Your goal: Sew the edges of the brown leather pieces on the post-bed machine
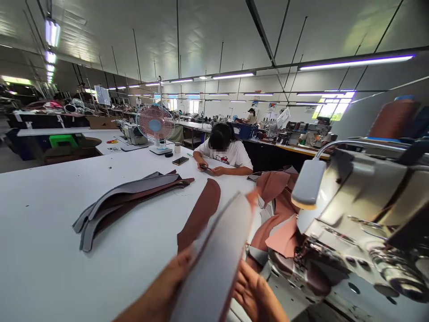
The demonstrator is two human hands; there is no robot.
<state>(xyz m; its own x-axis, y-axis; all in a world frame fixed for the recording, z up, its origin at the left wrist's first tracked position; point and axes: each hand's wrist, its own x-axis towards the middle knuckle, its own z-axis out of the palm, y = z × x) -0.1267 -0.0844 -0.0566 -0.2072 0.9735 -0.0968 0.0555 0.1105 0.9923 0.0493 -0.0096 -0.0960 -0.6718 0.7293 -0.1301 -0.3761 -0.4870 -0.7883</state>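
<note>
A long fabric panel [214, 250], pale grey on its upper face with a brown edge, is held up over the table and slightly blurred. My left hand [179, 270] is closed on its left edge, the fingers hidden behind or under it. On the opposite edge my right hand [251, 286] grips the panel with curled fingers, its thumb out of sight. Just beyond, a brown fabric piece [203, 210] lies flat on the white table [140, 264]. To the left rests a stack of curved grey and brown pieces [130, 192].
A sewing machine [365, 210] with a lamp [308, 183] stands close on the right. Brown fabric pieces [279, 223] are heaped beside it. Across the table a person [231, 152] holds a phone. A fan [155, 125] and another phone [180, 160] are at the far edge.
</note>
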